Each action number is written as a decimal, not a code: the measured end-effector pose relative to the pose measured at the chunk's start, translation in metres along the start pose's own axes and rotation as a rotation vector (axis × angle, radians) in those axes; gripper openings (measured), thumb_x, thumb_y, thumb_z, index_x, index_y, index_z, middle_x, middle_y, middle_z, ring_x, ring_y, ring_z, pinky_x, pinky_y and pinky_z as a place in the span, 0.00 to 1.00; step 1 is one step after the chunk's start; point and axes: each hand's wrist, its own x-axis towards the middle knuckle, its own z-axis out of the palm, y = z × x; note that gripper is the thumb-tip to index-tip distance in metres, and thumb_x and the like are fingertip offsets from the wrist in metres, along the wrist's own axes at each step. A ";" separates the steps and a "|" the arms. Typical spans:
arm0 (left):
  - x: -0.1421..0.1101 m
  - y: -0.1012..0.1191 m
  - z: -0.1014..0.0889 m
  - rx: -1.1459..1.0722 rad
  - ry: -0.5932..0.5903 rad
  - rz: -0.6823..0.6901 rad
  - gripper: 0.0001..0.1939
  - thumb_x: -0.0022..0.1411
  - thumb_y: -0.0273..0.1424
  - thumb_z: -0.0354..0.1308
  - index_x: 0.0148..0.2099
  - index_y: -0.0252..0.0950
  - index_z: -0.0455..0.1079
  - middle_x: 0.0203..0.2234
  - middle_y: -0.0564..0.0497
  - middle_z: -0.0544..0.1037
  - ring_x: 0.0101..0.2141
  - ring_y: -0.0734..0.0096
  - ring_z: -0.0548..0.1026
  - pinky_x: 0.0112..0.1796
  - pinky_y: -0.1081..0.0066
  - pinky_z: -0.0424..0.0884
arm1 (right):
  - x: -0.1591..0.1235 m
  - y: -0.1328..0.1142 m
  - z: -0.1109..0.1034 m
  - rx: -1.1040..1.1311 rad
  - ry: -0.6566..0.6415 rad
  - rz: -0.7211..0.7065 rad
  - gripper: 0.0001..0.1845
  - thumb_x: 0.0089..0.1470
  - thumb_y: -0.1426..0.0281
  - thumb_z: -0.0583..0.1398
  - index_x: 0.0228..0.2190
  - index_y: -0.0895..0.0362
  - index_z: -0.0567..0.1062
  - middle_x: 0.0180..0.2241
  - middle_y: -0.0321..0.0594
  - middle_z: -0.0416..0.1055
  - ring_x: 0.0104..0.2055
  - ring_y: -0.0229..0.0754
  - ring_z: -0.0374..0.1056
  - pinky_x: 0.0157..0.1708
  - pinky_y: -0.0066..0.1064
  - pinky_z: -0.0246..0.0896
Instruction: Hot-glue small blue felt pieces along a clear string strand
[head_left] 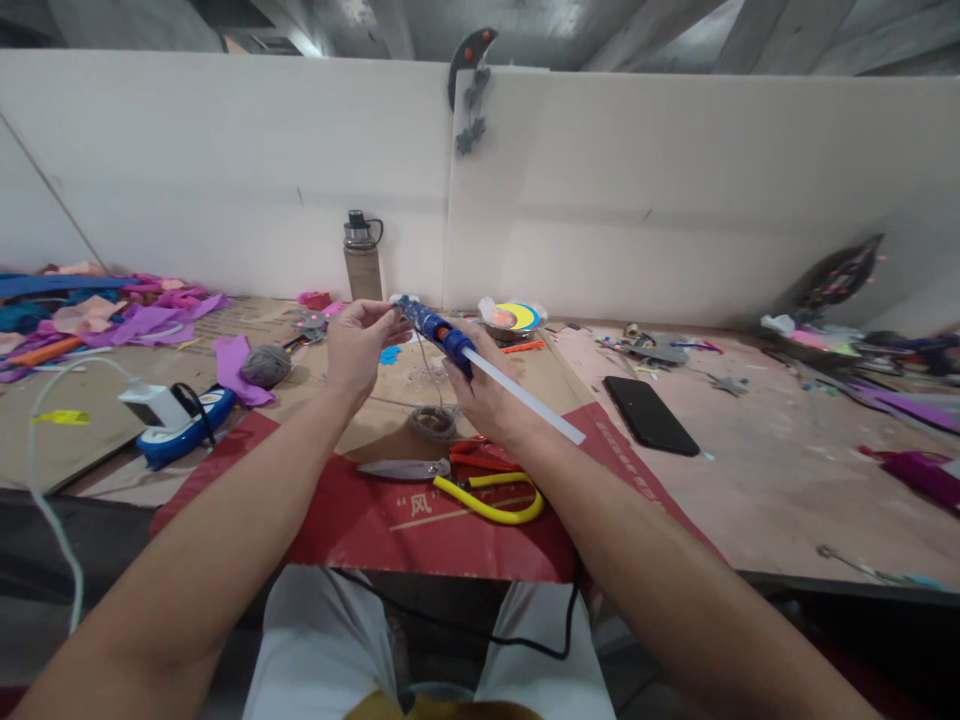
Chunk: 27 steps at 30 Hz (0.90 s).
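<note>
My right hand (486,390) is wrapped round a blue hot glue gun (430,322), whose nozzle end points away to the left. A long white glue stick (525,393) juts out of its back toward me. At the nozzle, the thumb and fingers of my left hand (361,345) are pinched together; what they hold is too small to make out. Grey yarn hangs below the gun and lies in a small coil (433,423) on the work surface. Beneath my hands are scissors (405,469) with open blades and pliers with yellow handles (495,498).
A red printed sheet (352,535) covers the table's front edge. Leftward lie a yarn ball (266,366), a blue power strip (187,430) and felt scraps (97,315). A bottle (363,262) stands behind. On the right are a phone (649,413) and a bowl (514,320).
</note>
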 end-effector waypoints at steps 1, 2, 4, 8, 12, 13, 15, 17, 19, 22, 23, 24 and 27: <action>0.000 0.000 0.000 0.000 0.002 -0.002 0.10 0.49 0.31 0.67 0.32 0.34 0.70 0.25 0.51 0.78 0.27 0.70 0.79 0.32 0.68 0.78 | 0.000 0.000 0.000 0.000 0.000 0.003 0.23 0.62 0.68 0.50 0.58 0.52 0.59 0.54 0.46 0.68 0.56 0.47 0.64 0.59 0.47 0.58; 0.000 0.001 0.000 0.001 0.002 -0.003 0.10 0.49 0.31 0.67 0.32 0.34 0.70 0.25 0.52 0.78 0.27 0.70 0.79 0.32 0.68 0.78 | 0.000 0.000 0.000 0.000 0.001 0.005 0.23 0.62 0.68 0.50 0.58 0.52 0.59 0.53 0.46 0.68 0.56 0.46 0.64 0.58 0.46 0.59; 0.000 0.001 0.000 0.003 0.000 -0.001 0.09 0.49 0.31 0.66 0.32 0.34 0.70 0.24 0.52 0.78 0.27 0.70 0.79 0.32 0.68 0.78 | 0.000 -0.001 0.000 -0.002 0.008 -0.001 0.23 0.61 0.68 0.51 0.57 0.52 0.59 0.52 0.46 0.68 0.55 0.46 0.65 0.58 0.45 0.59; -0.001 0.001 0.000 -0.009 -0.008 0.006 0.09 0.49 0.31 0.66 0.32 0.34 0.70 0.24 0.52 0.78 0.26 0.70 0.79 0.31 0.69 0.77 | 0.000 -0.001 -0.001 0.001 0.019 -0.015 0.23 0.61 0.69 0.51 0.57 0.53 0.60 0.54 0.46 0.67 0.56 0.46 0.64 0.58 0.43 0.59; -0.001 0.001 0.000 -0.021 -0.015 0.007 0.09 0.48 0.30 0.67 0.32 0.34 0.71 0.24 0.52 0.78 0.26 0.71 0.78 0.30 0.70 0.77 | 0.001 -0.001 -0.001 0.004 0.010 -0.002 0.23 0.61 0.69 0.51 0.57 0.54 0.60 0.54 0.47 0.67 0.56 0.47 0.64 0.58 0.44 0.59; -0.001 0.001 0.000 -0.019 -0.016 0.007 0.09 0.48 0.30 0.67 0.32 0.34 0.71 0.24 0.52 0.78 0.26 0.71 0.78 0.30 0.70 0.77 | 0.001 -0.001 -0.001 0.003 0.006 0.000 0.23 0.61 0.68 0.51 0.57 0.54 0.60 0.54 0.47 0.67 0.57 0.47 0.64 0.58 0.45 0.59; -0.001 0.001 0.000 -0.013 -0.018 0.004 0.09 0.48 0.30 0.66 0.32 0.34 0.71 0.24 0.52 0.78 0.26 0.71 0.79 0.30 0.70 0.77 | 0.001 0.000 -0.001 0.001 -0.001 0.005 0.23 0.61 0.68 0.51 0.57 0.53 0.59 0.55 0.47 0.67 0.57 0.47 0.63 0.58 0.45 0.59; -0.001 0.000 0.000 -0.012 -0.018 0.000 0.09 0.48 0.30 0.66 0.32 0.34 0.71 0.24 0.52 0.78 0.26 0.71 0.79 0.30 0.70 0.77 | 0.000 0.000 -0.001 0.003 0.001 0.006 0.23 0.61 0.68 0.51 0.57 0.53 0.59 0.54 0.47 0.67 0.57 0.47 0.64 0.58 0.45 0.59; -0.001 0.000 0.000 -0.017 -0.017 -0.001 0.09 0.48 0.30 0.67 0.32 0.34 0.71 0.24 0.52 0.78 0.26 0.71 0.79 0.30 0.70 0.77 | 0.000 0.000 -0.001 0.003 0.005 0.007 0.23 0.61 0.68 0.51 0.58 0.53 0.59 0.54 0.47 0.67 0.56 0.47 0.64 0.58 0.46 0.59; 0.000 -0.001 0.000 -0.010 0.000 -0.006 0.10 0.48 0.30 0.67 0.32 0.34 0.70 0.24 0.52 0.78 0.26 0.71 0.78 0.30 0.70 0.77 | 0.000 -0.001 0.000 -0.005 -0.006 0.015 0.23 0.62 0.68 0.50 0.58 0.53 0.59 0.53 0.48 0.68 0.55 0.48 0.65 0.58 0.47 0.59; 0.000 -0.001 0.000 -0.006 0.005 -0.010 0.10 0.48 0.31 0.67 0.32 0.34 0.70 0.24 0.52 0.78 0.26 0.71 0.79 0.31 0.70 0.77 | 0.000 -0.001 0.000 -0.007 -0.011 0.017 0.23 0.61 0.67 0.50 0.58 0.53 0.59 0.53 0.48 0.68 0.55 0.48 0.64 0.58 0.47 0.59; 0.000 0.000 0.000 -0.002 0.009 -0.013 0.10 0.48 0.31 0.67 0.32 0.34 0.70 0.24 0.52 0.78 0.26 0.71 0.79 0.31 0.70 0.77 | 0.000 -0.001 -0.001 -0.009 -0.014 0.018 0.23 0.61 0.67 0.50 0.58 0.53 0.59 0.53 0.48 0.68 0.56 0.48 0.64 0.58 0.48 0.59; 0.000 0.001 0.001 -0.006 0.003 -0.016 0.10 0.48 0.31 0.67 0.32 0.34 0.70 0.24 0.52 0.77 0.27 0.70 0.79 0.31 0.69 0.77 | 0.000 -0.002 -0.001 -0.005 -0.012 0.023 0.23 0.61 0.67 0.51 0.58 0.53 0.59 0.54 0.47 0.68 0.56 0.48 0.64 0.58 0.47 0.59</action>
